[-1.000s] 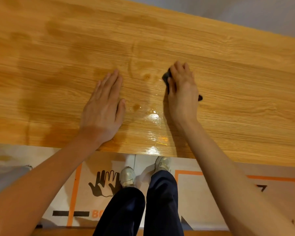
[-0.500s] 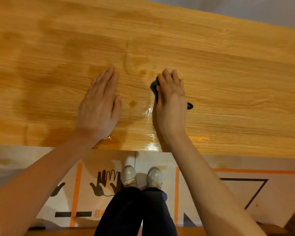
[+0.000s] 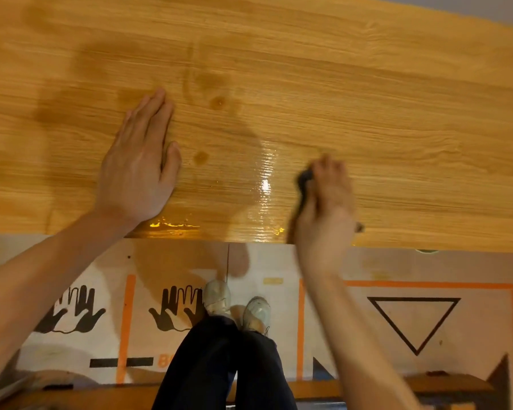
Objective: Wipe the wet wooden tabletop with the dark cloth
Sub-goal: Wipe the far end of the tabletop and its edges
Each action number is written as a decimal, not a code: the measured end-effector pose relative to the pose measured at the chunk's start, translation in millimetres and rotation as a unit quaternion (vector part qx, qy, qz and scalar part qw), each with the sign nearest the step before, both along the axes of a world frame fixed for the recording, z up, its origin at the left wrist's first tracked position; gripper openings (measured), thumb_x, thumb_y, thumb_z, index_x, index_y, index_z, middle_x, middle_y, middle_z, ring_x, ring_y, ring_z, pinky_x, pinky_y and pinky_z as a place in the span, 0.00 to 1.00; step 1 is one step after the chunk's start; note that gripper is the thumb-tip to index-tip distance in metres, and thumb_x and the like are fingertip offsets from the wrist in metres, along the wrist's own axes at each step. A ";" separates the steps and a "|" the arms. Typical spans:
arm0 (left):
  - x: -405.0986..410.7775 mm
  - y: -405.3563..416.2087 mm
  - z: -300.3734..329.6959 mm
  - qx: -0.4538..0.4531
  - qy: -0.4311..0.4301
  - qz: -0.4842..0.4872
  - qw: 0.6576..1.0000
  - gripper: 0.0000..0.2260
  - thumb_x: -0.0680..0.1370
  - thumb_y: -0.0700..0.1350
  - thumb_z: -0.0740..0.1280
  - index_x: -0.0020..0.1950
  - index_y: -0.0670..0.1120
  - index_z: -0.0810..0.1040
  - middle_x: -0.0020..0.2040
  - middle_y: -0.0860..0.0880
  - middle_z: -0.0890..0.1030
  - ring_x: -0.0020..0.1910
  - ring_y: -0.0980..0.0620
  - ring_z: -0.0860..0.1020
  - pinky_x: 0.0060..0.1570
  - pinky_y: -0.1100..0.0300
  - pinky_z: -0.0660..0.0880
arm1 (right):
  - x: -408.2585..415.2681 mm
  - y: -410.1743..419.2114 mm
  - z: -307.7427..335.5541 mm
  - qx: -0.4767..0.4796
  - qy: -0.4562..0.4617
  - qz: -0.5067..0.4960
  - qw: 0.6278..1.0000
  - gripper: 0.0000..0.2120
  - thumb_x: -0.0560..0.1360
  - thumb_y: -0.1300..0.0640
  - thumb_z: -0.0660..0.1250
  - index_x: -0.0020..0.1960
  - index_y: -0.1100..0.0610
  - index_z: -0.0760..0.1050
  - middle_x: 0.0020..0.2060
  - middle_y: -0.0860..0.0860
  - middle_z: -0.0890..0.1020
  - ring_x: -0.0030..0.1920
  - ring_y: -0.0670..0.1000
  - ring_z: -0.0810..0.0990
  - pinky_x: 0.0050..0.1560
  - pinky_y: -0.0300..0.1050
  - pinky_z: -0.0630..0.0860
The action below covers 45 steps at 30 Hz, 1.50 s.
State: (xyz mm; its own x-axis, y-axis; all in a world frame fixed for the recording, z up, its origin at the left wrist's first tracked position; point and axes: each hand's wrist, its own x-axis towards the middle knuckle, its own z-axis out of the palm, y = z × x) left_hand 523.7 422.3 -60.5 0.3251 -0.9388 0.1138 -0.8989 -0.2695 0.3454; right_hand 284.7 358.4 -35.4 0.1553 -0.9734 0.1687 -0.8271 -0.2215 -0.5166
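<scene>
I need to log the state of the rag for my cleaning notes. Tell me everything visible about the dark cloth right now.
The dark cloth is almost wholly hidden under the right hand, which presses it onto the wooden tabletop near the front edge. Only a bunched, blackish fold shows at the hand's left side beside the fingers, and a small tip pokes out at the hand's right side. It looks soft and crumpled, not spread flat. Motion blur hides its texture. It lies just right of the shiny wet patch.

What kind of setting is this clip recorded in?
Probably an indoor room being fitted out or moved into, though that is uncertain: printed cardboard sheets cover the floor below a wood-grain tabletop, which the right hand wipes with a dark cloth.
</scene>
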 end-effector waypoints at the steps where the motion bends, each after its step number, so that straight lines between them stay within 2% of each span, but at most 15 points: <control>1: 0.4 -0.3 -0.1 0.000 0.000 0.001 1.000 0.25 0.86 0.48 0.52 0.81 0.40 0.59 0.82 0.43 0.59 0.82 0.46 0.56 0.81 0.53 0.51 | 22.7 15.0 -3.2 -0.011 0.015 0.051 0.999 0.18 0.74 0.72 0.65 0.62 0.64 0.77 0.64 0.59 0.77 0.70 0.58 0.71 0.73 0.50 0.63; 4: 0.4 -0.3 1.1 0.004 0.001 0.001 1.000 0.25 0.85 0.48 0.51 0.81 0.40 0.59 0.82 0.44 0.58 0.82 0.47 0.55 0.81 0.54 0.50 | 57.4 44.0 -6.2 -0.001 0.015 0.204 0.979 0.23 0.70 0.72 0.71 0.63 0.62 0.76 0.65 0.58 0.77 0.70 0.59 0.70 0.74 0.53 0.62; 7: 1.1 0.0 0.4 0.002 0.006 0.002 1.000 0.25 0.85 0.49 0.52 0.81 0.40 0.59 0.82 0.44 0.59 0.82 0.47 0.55 0.81 0.54 0.50 | 17.6 21.7 -5.9 0.009 -0.003 0.303 0.953 0.18 0.75 0.67 0.68 0.64 0.62 0.76 0.66 0.58 0.76 0.70 0.59 0.70 0.74 0.54 0.62; 11: 2.6 0.4 -2.8 0.006 0.013 0.009 1.000 0.25 0.86 0.51 0.51 0.82 0.43 0.58 0.83 0.46 0.57 0.82 0.48 0.54 0.79 0.62 0.45 | -82.7 -19.0 2.2 0.021 0.017 0.131 0.991 0.14 0.80 0.63 0.61 0.65 0.61 0.75 0.68 0.57 0.73 0.73 0.55 0.65 0.76 0.40 0.52; 13: 3.6 1.6 -4.1 0.007 0.011 0.009 1.000 0.25 0.86 0.52 0.50 0.82 0.43 0.57 0.83 0.46 0.57 0.82 0.48 0.54 0.79 0.62 0.45 | -101.0 -19.7 5.7 0.040 0.010 0.002 0.999 0.16 0.82 0.62 0.58 0.67 0.61 0.73 0.71 0.56 0.71 0.75 0.54 0.61 0.77 0.49 0.54; 15: 3.3 1.8 -3.7 0.003 0.008 0.006 1.000 0.25 0.86 0.51 0.51 0.82 0.43 0.57 0.83 0.46 0.57 0.82 0.47 0.54 0.79 0.60 0.46 | -78.6 -5.9 3.8 0.028 0.016 -0.038 0.999 0.16 0.81 0.64 0.57 0.68 0.62 0.72 0.71 0.57 0.70 0.75 0.57 0.62 0.76 0.56 0.56; 21: 1.6 3.1 1.4 0.012 0.002 -0.006 1.000 0.25 0.86 0.50 0.50 0.82 0.40 0.57 0.83 0.43 0.57 0.82 0.44 0.54 0.80 0.54 0.48 | 40.3 65.6 -9.9 -0.015 0.057 0.184 0.981 0.22 0.76 0.66 0.66 0.69 0.58 0.70 0.70 0.55 0.72 0.74 0.56 0.65 0.77 0.52 0.55; 25: 3.5 3.4 5.6 0.032 0.025 -0.005 0.999 0.25 0.86 0.50 0.52 0.82 0.42 0.56 0.83 0.45 0.55 0.82 0.46 0.53 0.80 0.53 0.48 | -2.3 37.3 -1.5 0.035 0.032 0.316 0.948 0.16 0.77 0.63 0.65 0.64 0.61 0.75 0.66 0.58 0.76 0.70 0.58 0.70 0.73 0.58 0.62; 27: 4.0 9.4 7.5 0.025 0.045 0.010 0.999 0.25 0.86 0.51 0.54 0.82 0.43 0.56 0.83 0.46 0.55 0.82 0.47 0.53 0.80 0.55 0.49 | -50.1 15.7 2.6 0.043 0.016 0.242 0.969 0.14 0.79 0.62 0.63 0.63 0.63 0.76 0.66 0.59 0.76 0.70 0.59 0.69 0.70 0.60 0.65; 30: 3.2 26.9 8.2 0.010 0.060 0.033 0.998 0.25 0.86 0.51 0.55 0.82 0.46 0.57 0.83 0.48 0.57 0.82 0.49 0.53 0.77 0.64 0.48 | -83.3 4.4 12.6 0.082 -0.023 0.074 0.994 0.18 0.82 0.61 0.55 0.70 0.62 0.69 0.73 0.57 0.67 0.76 0.56 0.59 0.75 0.57 0.58; 32: 3.3 39.6 5.5 0.002 0.052 0.040 0.998 0.24 0.86 0.50 0.56 0.82 0.45 0.58 0.82 0.47 0.58 0.81 0.49 0.55 0.78 0.63 0.49 | -62.5 17.2 17.2 0.134 -0.057 0.055 0.988 0.21 0.83 0.58 0.51 0.74 0.61 0.63 0.76 0.56 0.59 0.78 0.55 0.51 0.77 0.56 0.51; 35: 4.3 50.7 2.4 -0.002 0.049 0.083 0.995 0.25 0.86 0.50 0.56 0.81 0.43 0.59 0.82 0.45 0.59 0.81 0.47 0.56 0.80 0.52 0.53 | -35.4 32.5 19.6 0.212 -0.075 0.228 0.947 0.23 0.82 0.57 0.49 0.76 0.61 0.58 0.78 0.54 0.53 0.78 0.53 0.43 0.78 0.54 0.45; 38: 1.4 53.3 -1.0 -0.004 0.030 0.108 0.994 0.25 0.86 0.51 0.54 0.81 0.44 0.59 0.82 0.45 0.59 0.81 0.47 0.57 0.80 0.51 0.54 | -57.7 12.2 19.6 0.159 0.062 0.376 0.911 0.24 0.83 0.54 0.54 0.77 0.57 0.55 0.78 0.51 0.53 0.78 0.51 0.44 0.78 0.51 0.44; 40: -0.6 53.1 -1.9 -0.017 0.024 0.111 0.993 0.24 0.86 0.52 0.53 0.81 0.44 0.60 0.81 0.45 0.61 0.80 0.46 0.59 0.80 0.52 0.56 | -87.7 -5.7 21.0 0.125 0.123 0.394 0.902 0.26 0.82 0.49 0.51 0.78 0.56 0.54 0.78 0.49 0.53 0.78 0.50 0.45 0.78 0.51 0.43; 45: 0.2 54.9 -4.6 -0.030 0.015 0.092 0.995 0.23 0.86 0.53 0.52 0.78 0.45 0.64 0.73 0.41 0.71 0.71 0.42 0.70 0.69 0.52 0.66 | -136.7 -26.6 24.4 0.185 0.079 0.398 0.895 0.26 0.82 0.45 0.47 0.78 0.52 0.51 0.78 0.43 0.51 0.77 0.41 0.45 0.77 0.38 0.43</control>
